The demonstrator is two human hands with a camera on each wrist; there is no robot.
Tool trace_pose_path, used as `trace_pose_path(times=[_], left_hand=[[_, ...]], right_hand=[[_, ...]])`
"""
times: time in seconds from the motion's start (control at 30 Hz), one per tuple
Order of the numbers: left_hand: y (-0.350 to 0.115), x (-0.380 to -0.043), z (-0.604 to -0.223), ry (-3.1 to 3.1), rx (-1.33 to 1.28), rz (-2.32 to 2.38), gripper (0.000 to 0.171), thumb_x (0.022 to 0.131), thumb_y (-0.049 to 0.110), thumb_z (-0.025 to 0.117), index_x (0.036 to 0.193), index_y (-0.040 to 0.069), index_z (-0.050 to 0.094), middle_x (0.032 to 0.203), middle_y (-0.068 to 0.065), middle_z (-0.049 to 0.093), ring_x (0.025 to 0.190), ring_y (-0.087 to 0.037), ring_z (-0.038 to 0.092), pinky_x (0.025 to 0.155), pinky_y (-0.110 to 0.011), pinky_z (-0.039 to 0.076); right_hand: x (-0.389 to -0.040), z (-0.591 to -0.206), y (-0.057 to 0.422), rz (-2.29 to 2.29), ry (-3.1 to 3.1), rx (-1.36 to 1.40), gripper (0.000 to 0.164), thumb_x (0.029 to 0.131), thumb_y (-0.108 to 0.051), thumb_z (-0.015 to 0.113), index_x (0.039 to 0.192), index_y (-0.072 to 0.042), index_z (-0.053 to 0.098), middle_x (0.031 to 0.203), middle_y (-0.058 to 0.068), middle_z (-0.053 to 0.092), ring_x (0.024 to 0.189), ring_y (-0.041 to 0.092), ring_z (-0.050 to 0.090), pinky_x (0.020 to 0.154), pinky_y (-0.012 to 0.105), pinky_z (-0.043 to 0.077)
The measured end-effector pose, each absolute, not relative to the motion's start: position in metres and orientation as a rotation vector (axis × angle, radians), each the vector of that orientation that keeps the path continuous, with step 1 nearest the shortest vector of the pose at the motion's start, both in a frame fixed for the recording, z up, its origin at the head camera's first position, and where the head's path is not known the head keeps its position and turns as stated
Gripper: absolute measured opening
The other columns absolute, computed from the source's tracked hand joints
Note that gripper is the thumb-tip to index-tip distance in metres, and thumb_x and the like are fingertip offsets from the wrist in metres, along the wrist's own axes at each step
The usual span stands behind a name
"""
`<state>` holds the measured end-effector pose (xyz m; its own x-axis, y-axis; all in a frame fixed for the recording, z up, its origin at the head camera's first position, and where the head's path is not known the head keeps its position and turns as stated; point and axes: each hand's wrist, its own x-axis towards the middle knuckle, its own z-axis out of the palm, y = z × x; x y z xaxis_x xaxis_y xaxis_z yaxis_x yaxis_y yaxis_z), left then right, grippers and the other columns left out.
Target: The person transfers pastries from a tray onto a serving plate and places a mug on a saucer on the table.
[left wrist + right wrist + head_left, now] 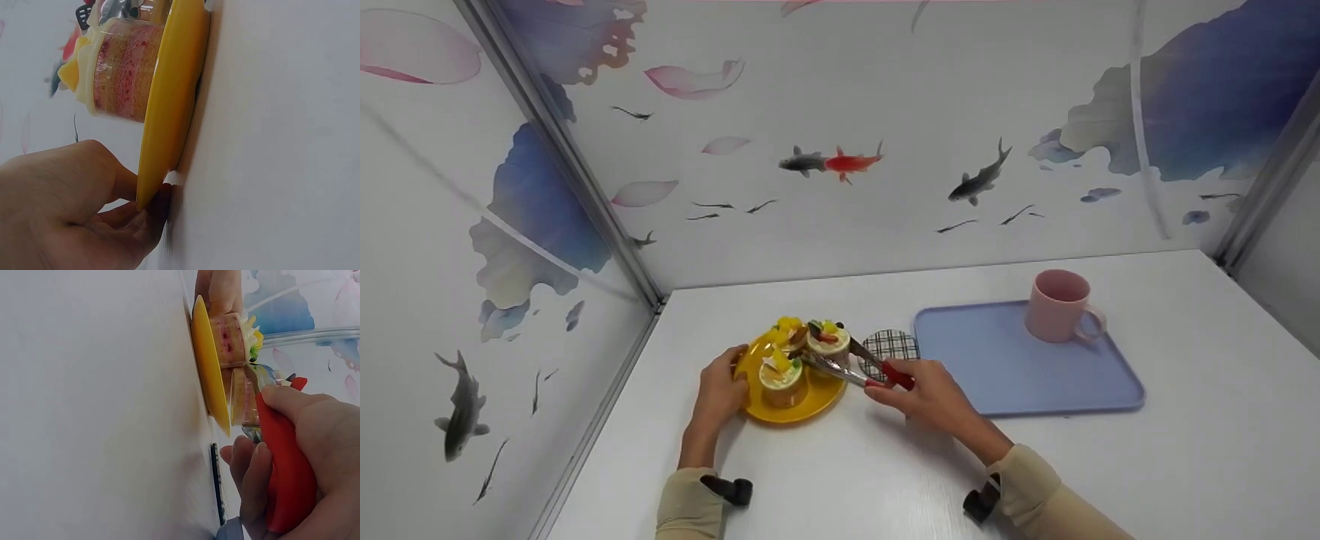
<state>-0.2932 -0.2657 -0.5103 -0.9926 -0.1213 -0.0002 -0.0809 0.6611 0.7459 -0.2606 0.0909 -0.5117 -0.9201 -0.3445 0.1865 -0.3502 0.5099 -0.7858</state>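
Note:
A yellow plate (pixel 791 415) carries three small layered cakes in clear cups, topped with cream and fruit. My left hand (pixel 721 388) pinches the plate's left rim, thumb above and fingers beneath, as the left wrist view shows. With my right hand (pixel 924 393) I grip metal tongs by their red handle (pixel 285 464). The spread tong arms reach to either side of the right cake (pixel 829 339), which sits on the plate. Closer to me stands the front cake (pixel 780 379); the back cake (pixel 789 330) is partly hidden behind it.
Right of the plate lies a round checked coaster (pixel 894 341), partly behind the tongs. Beyond it is a blue-lilac tray (pixel 997 375) with a pink mug (pixel 1056 309) at its back right. Printed panels (pixel 840 217) enclose the white table (pixel 825 480) at the back and sides.

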Motion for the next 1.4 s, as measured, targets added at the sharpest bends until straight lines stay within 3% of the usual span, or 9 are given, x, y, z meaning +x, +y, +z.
trace_pose_path(times=[0.17,0.43,0.8,1.4], left_hand=[[-0.264,-0.294,-0.509,-2.824,0.187,-1.242,0.058,0.102,-0.01,0.054,0.158,0.002,0.052,0.157,-0.024,0.058,0.144,-0.039,0.058,0.122,-0.053,0.05],[-0.264,-0.294,-0.507,-2.83,0.2,-1.261,0.062,0.1,-0.012,0.052,0.16,0.002,0.05,0.16,-0.024,0.055,0.144,-0.039,0.057,0.121,-0.053,0.05],[-0.266,-0.294,-0.506,-2.824,0.189,-1.257,0.06,0.1,-0.011,0.053,0.159,0.002,0.051,0.16,-0.024,0.055,0.143,-0.038,0.057,0.121,-0.053,0.051],[-0.264,-0.296,-0.508,-2.838,0.199,-1.264,0.058,0.103,-0.01,0.051,0.16,0.0,0.049,0.161,-0.024,0.053,0.146,-0.039,0.056,0.124,-0.053,0.048]], right_hand=[[-0.26,-0.51,0.091,1.43,-2.716,0.652,0.027,0.094,-0.047,0.083,0.103,-0.022,0.08,0.088,-0.007,0.078,0.057,0.005,0.053,0.048,0.019,0.039],[-0.259,-0.508,0.094,1.397,-2.742,0.653,0.042,0.092,-0.047,0.085,0.112,-0.011,0.081,0.09,-0.005,0.079,0.062,0.01,0.053,0.049,0.02,0.038],[-0.256,-0.509,0.103,1.391,-2.773,0.604,0.047,0.09,-0.051,0.086,0.114,-0.01,0.081,0.09,-0.007,0.079,0.06,0.009,0.054,0.05,0.019,0.041],[-0.255,-0.508,0.112,1.364,-2.714,0.569,0.046,0.089,-0.052,0.087,0.109,-0.011,0.079,0.089,-0.008,0.08,0.07,0.013,0.05,0.054,0.02,0.031]])
